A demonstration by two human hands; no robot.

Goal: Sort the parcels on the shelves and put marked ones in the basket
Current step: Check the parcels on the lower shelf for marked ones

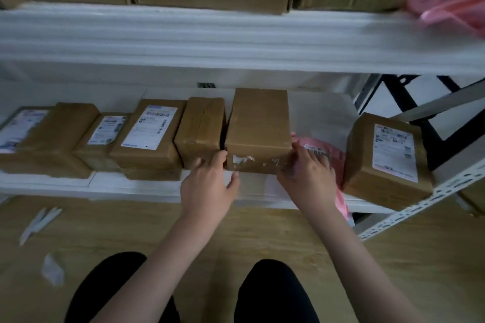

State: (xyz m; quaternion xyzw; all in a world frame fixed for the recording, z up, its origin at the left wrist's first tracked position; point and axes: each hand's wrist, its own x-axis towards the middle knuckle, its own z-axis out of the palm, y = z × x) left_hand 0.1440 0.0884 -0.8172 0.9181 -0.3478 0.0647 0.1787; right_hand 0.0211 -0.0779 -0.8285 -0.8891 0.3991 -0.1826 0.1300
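head view: both hands frame the plain brown parcel [258, 128] on the lower shelf [147, 186], left hand [210, 186] at its near left corner, right hand [308, 176] curled on the right corner. looks like checking for a mark; next, lifting it clear of its neighbours. no basket in sight.

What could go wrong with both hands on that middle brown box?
1. The plain brown cardboard box is taken only at its front corners by the left hand and right hand; it may slip when pulled out.
2. The pink plastic mailer bag lies beside it under the right hand and could be dragged off the white shelf.
3. The taped brown parcel touches its left side and may shift.
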